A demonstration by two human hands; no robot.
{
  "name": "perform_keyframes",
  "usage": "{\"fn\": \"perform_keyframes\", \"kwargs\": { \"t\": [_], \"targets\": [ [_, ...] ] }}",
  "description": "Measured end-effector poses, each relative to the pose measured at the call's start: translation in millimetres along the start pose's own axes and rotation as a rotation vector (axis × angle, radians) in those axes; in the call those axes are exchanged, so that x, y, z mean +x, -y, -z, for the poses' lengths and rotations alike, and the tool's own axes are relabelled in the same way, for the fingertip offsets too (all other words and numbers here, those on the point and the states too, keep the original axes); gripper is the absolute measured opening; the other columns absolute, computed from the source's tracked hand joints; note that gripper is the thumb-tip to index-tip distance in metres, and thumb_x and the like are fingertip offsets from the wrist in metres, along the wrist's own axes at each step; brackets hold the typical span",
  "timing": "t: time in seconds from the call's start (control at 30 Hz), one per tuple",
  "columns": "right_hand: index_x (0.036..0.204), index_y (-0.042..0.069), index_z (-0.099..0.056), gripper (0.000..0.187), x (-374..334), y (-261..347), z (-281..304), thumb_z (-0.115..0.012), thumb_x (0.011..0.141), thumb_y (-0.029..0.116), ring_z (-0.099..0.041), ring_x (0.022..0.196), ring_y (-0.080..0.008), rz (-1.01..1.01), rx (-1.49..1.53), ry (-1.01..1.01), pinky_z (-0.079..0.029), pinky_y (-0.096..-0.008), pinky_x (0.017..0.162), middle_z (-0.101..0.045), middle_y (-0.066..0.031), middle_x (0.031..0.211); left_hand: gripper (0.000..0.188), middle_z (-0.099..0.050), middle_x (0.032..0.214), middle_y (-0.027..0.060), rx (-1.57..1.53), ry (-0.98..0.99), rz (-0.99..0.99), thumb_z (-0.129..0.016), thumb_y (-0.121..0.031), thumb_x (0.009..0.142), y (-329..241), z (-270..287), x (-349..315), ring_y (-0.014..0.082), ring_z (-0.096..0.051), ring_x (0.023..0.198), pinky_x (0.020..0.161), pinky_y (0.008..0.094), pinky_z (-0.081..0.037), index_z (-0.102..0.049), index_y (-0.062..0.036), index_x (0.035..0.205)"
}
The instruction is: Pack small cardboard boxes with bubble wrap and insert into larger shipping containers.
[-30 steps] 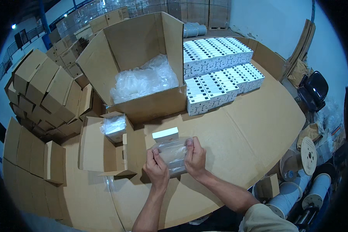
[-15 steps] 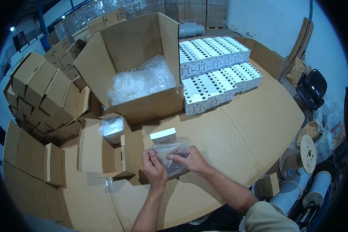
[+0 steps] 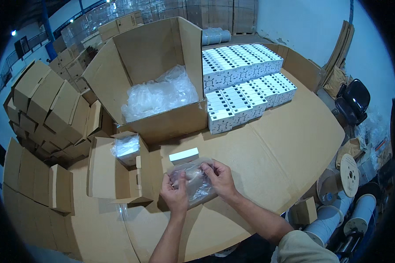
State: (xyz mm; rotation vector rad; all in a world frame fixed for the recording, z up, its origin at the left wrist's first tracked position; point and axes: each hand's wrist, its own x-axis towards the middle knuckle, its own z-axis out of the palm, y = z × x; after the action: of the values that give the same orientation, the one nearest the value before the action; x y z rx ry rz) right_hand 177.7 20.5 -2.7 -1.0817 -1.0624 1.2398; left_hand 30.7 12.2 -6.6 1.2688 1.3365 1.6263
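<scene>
Between my hands is a clear plastic bag [image 3: 198,185], held up off the cardboard-covered table. My left hand [image 3: 175,193] grips its left side, thumb on top. With finger and thumb my right hand [image 3: 220,179] pinches the bag's upper right edge. Just beyond the bag stands a small white box [image 3: 184,155], its lower part hidden by the plastic. To the left lies an open brown carton [image 3: 104,168] with a plastic-wrapped item [image 3: 127,147] in its far end.
A large open cardboard box [image 3: 162,125] holding crumpled clear bags [image 3: 160,96] stands behind. Rows of white boxes [image 3: 243,65] are stacked at its right. Folded brown cartons [image 3: 52,105] pile up at the left. Cable spools [image 3: 349,174] stand beyond the table's right edge.
My right hand has shifted up to the bag's upper edge, and the bag is spread wider between both hands. The white box now shows less of its front.
</scene>
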Motion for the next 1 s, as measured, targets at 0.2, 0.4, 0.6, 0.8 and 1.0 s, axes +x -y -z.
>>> {"fn": "perform_keyframes", "kwargs": {
  "t": [0.2,0.4,0.6,0.8,1.0],
  "targets": [
    [0.109,-0.001,-0.072,0.023,1,3,2,-0.066,0.101,0.02,-0.06,0.083,-0.0064,0.032,0.037,0.017,-0.05,-0.0242,0.073,-0.069,0.0001,0.092,0.015,-0.068,0.091,0.0054,-0.069,0.029,-0.012,-0.06,-0.013,0.103,-2,-2,0,0.0093,-0.063,0.082,0.074,0.0246,-0.05,-0.062,-0.0004,0.11],
    [0.112,0.001,-0.069,0.024,3,5,-3,-0.066,0.101,0.021,-0.06,0.08,-0.0067,-0.025,0.348,-0.093,-0.049,-0.0243,0.07,-0.069,0.0012,0.092,0.018,-0.068,0.085,0.0045,-0.003,-0.003,0.01,-0.055,-0.016,0.106,2,0,-5,0.0096,-0.064,0.074,0.066,0.0244,-0.049,-0.064,-0.0006,0.11],
    [0.093,0.0,-0.062,0.027,-12,-3,-20,-0.062,0.103,0.026,-0.055,0.063,-0.009,0.14,-0.272,-0.198,-0.045,-0.0297,0.058,-0.062,-0.0031,0.071,0.026,-0.063,0.083,0.0024,0.109,-0.087,-0.021,-0.047,-0.023,0.11,-4,0,-2,0.0093,-0.06,0.071,0.064,0.0239,-0.046,-0.062,-0.0016,0.108],
    [0.09,0.001,-0.058,0.028,-9,3,-23,-0.054,0.106,0.024,-0.048,0.063,-0.0086,0.276,-0.389,-0.254,-0.042,-0.0298,0.057,-0.053,-0.004,0.066,0.031,-0.062,0.086,0.0003,0.121,-0.133,-0.091,-0.05,-0.032,0.109,7,11,9,0.0058,-0.056,0.07,0.057,0.0216,-0.043,-0.061,-0.0026,0.109],
    [0.088,0.0,-0.055,0.031,-6,-4,-17,-0.052,0.108,0.025,-0.049,0.066,-0.0092,0.261,-0.374,-0.314,-0.042,-0.0304,0.058,-0.054,-0.007,0.069,0.029,-0.07,0.091,0.005,-0.126,0.002,0.201,-0.074,-0.022,0.095,1,5,0,0.0059,-0.062,0.079,0.066,0.023,-0.049,-0.061,0.0007,0.109]
  ]
}}
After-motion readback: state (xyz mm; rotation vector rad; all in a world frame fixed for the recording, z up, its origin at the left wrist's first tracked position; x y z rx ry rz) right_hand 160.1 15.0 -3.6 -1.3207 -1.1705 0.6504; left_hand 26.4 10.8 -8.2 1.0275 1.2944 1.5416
